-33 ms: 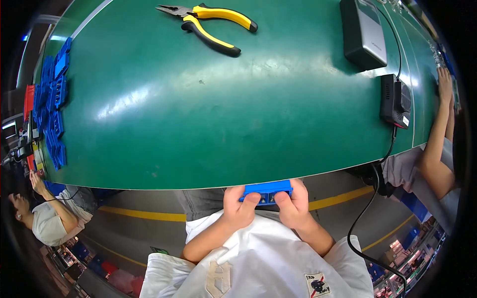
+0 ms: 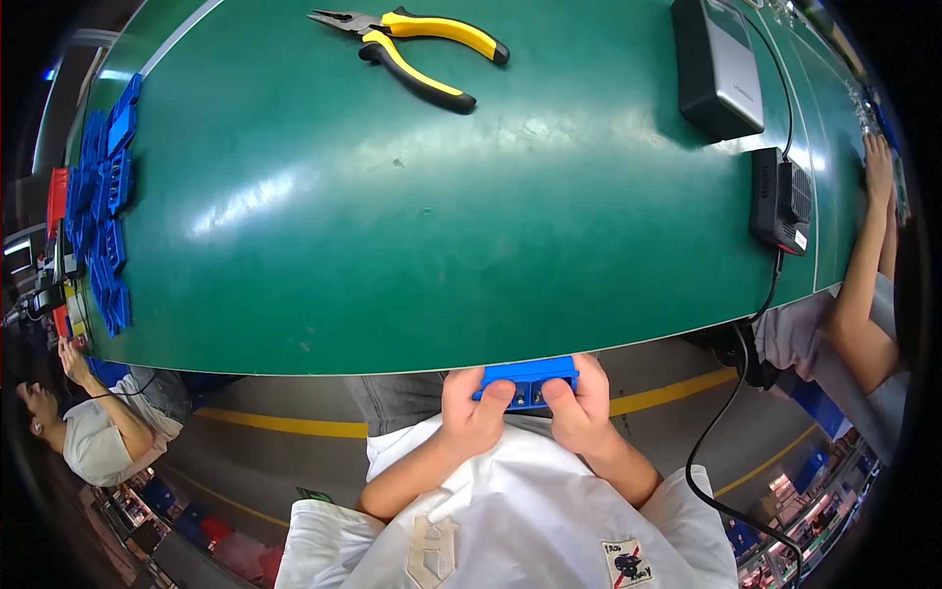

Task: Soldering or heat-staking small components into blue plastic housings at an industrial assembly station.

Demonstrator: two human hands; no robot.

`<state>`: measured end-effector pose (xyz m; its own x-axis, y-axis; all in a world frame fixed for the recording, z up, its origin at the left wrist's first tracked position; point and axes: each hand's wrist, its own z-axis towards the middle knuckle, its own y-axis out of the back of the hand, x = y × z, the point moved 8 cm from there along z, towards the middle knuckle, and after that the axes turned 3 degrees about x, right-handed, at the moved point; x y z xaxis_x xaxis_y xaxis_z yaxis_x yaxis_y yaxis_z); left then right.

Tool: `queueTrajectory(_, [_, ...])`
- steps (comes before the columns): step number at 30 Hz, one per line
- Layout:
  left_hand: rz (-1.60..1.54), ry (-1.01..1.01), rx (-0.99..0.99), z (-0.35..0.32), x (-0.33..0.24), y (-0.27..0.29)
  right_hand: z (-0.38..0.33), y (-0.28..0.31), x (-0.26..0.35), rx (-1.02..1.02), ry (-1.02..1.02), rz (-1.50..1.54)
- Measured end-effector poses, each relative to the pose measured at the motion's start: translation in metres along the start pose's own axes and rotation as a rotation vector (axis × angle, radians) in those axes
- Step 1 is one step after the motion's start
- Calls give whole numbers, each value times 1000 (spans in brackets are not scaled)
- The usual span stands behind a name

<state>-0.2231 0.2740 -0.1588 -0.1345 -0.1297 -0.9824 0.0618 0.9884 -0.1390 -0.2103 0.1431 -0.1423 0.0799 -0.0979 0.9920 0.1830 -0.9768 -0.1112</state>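
A blue plastic housing (image 2: pixel 530 372) is held at the table's front edge, close to my body. Two dark recesses with small metal bits inside show on its near side. My left hand (image 2: pixel 472 409) is closed on its left end, and my right hand (image 2: pixel 585 406) grips the right end. Both thumbs press against the near face, while the other fingers are mostly hidden behind the part. Far up the green table (image 2: pixel 412 285) lies a pair of yellow-and-black pliers (image 2: pixel 417 54), jaws pointing left, well apart from my hands.
Blue plastic parts (image 2: pixel 102 196) are piled along the left edge. At right stand a grey power bank (image 2: pixel 721 74) and a black device (image 2: pixel 780 201), whose cable (image 2: pixel 699 452) hangs past the table edge. Co-workers sit at left (image 2: pixel 118 437) and right (image 2: pixel 863 324).
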Motion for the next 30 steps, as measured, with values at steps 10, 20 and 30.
queueTrajectory(10, [-58, 101, -27, -1, -3, -5, 0, 0, 6, -116, -71, -9])
queueTrajectory(20, [74, -18, -75, 3, -14, -5, -3, 0, 4, -113, -158, -2])
queueTrajectory(30, [-81, 356, -193, -4, -27, -12, -12, -10, 15, -241, -494, 192])
